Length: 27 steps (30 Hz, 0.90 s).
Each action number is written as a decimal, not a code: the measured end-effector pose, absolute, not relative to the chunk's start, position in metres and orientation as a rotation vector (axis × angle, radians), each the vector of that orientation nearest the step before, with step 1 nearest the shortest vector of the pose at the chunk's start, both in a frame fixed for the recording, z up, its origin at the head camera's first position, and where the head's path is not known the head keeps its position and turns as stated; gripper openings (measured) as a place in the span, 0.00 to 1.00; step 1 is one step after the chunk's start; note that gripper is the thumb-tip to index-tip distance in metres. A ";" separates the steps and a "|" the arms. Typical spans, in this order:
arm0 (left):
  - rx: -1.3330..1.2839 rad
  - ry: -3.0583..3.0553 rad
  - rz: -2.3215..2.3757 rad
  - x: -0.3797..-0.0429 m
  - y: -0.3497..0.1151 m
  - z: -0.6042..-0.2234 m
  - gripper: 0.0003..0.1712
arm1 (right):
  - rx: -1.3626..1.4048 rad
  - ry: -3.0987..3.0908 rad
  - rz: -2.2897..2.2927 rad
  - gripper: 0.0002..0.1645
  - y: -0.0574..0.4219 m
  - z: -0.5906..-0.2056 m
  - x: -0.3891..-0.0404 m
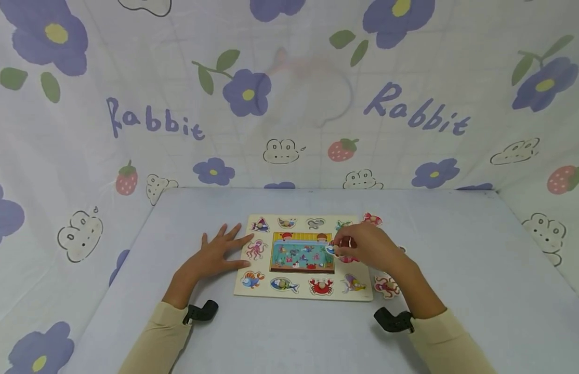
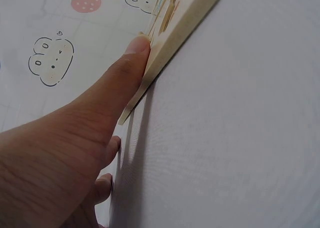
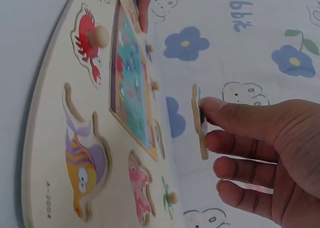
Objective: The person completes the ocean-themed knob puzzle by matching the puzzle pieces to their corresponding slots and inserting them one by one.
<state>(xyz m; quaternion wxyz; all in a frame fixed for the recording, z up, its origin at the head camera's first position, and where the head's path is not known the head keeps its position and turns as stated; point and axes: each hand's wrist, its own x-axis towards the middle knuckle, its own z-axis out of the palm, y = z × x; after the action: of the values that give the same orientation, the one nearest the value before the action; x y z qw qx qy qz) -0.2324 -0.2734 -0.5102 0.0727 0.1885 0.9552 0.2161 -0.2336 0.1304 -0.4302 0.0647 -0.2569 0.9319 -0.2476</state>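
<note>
R hand (image 1: 376,246) pinches a puzzle pc (image 3: 197,123) over the board (image 1: 273,224); L hand (image 1: 216,254) at its L edge.
Nearest: beige sleeves (image 1: 154,332), w/ a black device (image 1: 202,311) at ea. wrist. Then the board's near row, incl. red crab pc (image 1: 320,286) w/ knob & printed yellow-purple fish recess (image 1: 354,283); red octopus pc (image 1: 386,286) on table (image 1: 289,337), just R of board. L hand: fingers spread, thumb touching board edge. R hand: thumb + index pinch puzzle pc, other fingers bent; pc is up off the board, near R edge of central tank pic (image 1: 301,253); can't tell its design. Farther: red fish pc (image 1: 372,219) by far R corner, then floral curtain (image 1: 308,93) w/ "Rabbit" lettering.
</note>
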 end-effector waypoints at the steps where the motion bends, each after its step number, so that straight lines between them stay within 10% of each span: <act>1: 0.567 2.871 0.647 -0.233 -0.274 -0.511 0.46 | -0.775 2.810 -0.742 0.05 0.128 -0.431 -0.233; 27: 0.567 2.871 0.613 -0.237 -0.274 -0.515 0.46 | -1.183 2.690 -0.664 0.06 0.054 -0.420 -0.199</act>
<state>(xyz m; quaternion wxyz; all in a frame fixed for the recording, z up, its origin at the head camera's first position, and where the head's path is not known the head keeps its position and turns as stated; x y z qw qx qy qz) -0.2373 -0.2735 -0.5146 0.0758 0.1891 0.9574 0.2045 -0.1992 0.0535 -0.4202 0.0642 -0.3918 0.8911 -0.2200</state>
